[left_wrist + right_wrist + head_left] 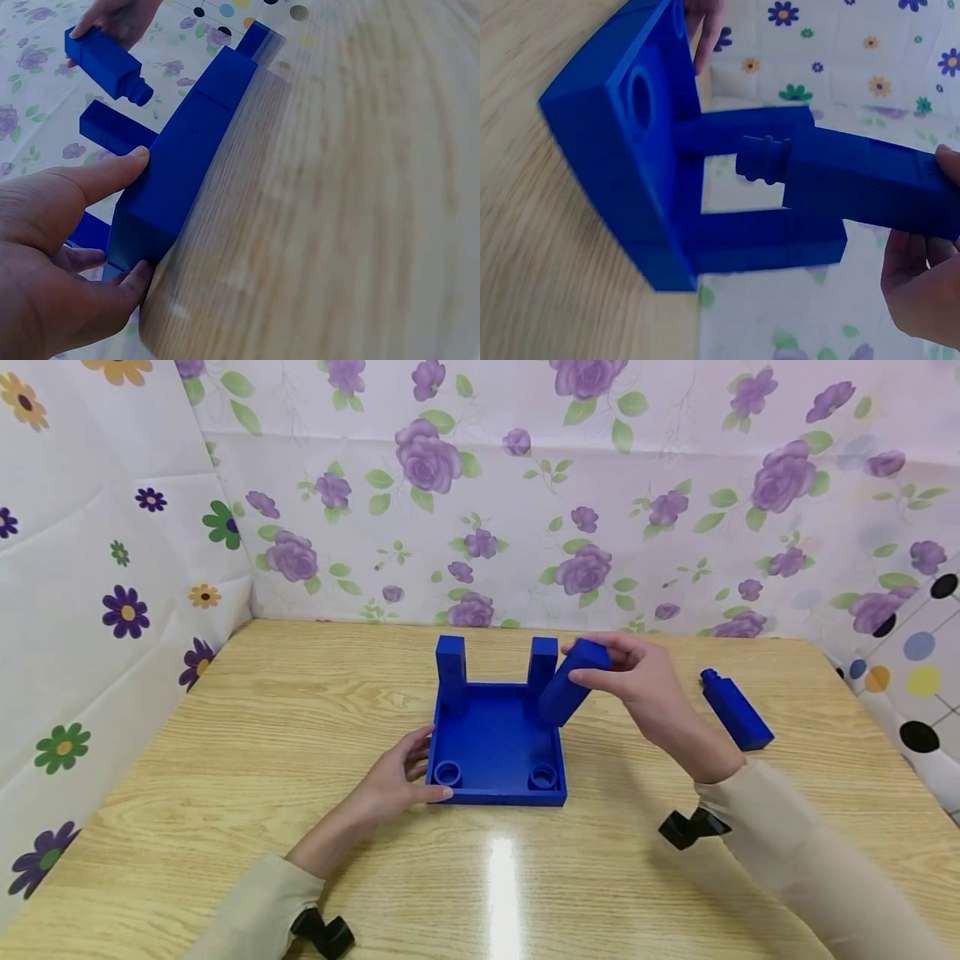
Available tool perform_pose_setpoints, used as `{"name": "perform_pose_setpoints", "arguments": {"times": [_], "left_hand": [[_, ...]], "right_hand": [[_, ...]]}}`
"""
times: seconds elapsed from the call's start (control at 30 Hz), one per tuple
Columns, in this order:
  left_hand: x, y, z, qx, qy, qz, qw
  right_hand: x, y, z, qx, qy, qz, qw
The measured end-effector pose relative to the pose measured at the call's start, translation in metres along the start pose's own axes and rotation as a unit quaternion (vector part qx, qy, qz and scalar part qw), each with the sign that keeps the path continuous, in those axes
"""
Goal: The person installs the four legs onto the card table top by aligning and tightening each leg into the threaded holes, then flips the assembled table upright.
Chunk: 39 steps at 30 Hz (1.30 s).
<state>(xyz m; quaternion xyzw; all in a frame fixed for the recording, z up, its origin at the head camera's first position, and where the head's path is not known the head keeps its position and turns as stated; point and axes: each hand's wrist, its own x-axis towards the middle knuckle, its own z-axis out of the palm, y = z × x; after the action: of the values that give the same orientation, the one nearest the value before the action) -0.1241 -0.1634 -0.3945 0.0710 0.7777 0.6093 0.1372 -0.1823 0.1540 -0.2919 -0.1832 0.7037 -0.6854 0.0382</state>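
Note:
A blue square tabletop [495,739] with a raised rim lies underside up on the wooden table. Two blue legs, one at the far left [452,672] and one at the far right [543,664], stand upright in its far corners. Round sockets [448,774] show in the two near corners. My left hand [390,781] grips the near left corner, thumb on the rim and fingers at the side. My right hand [637,681] holds another blue table leg [870,180] by its plain end, tilted above the right side. Its ridged peg [763,159] points down, apart from the tabletop.
One more blue leg [737,710] lies on the wooden table [225,760] to the right, its peg pointing away. Flowered cloth [427,527] hangs behind the table and at its left. Dotted cloth [918,693] hangs at the right.

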Motion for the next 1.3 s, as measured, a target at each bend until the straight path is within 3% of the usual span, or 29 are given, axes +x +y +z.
{"name": "perform_pose_setpoints", "arguments": {"times": [0.27, 0.43, 0.67, 0.87, 1.17, 1.3], "left_hand": [[0.001, -0.001, 0.000, -0.005, -0.003, 0.000, 1.0000], [0.001, -0.001, -0.001, -0.003, -0.005, 0.010, 0.9999], [0.001, -0.001, -0.002, -0.003, -0.010, 0.009, 0.9999], [0.000, -0.001, -0.002, -0.015, -0.011, 0.001, 0.9998], [0.000, -0.002, -0.003, -0.020, -0.019, 0.010, 0.9996], [0.001, -0.002, -0.003, -0.019, -0.023, 0.012, 0.9995]], "right_hand": [[0.013, -0.011, 0.044, -0.074, -0.059, 0.017, 0.9954], [0.015, -0.014, 0.072, -0.137, -0.095, -0.008, 0.9860], [0.021, -0.009, 0.101, -0.106, -0.148, -0.027, 0.9828], [0.024, -0.001, 0.119, -0.089, -0.175, -0.004, 0.9805], [0.023, 0.014, 0.129, -0.135, -0.186, 0.024, 0.9729], [0.021, 0.020, 0.128, -0.142, -0.183, 0.016, 0.9727]]}}
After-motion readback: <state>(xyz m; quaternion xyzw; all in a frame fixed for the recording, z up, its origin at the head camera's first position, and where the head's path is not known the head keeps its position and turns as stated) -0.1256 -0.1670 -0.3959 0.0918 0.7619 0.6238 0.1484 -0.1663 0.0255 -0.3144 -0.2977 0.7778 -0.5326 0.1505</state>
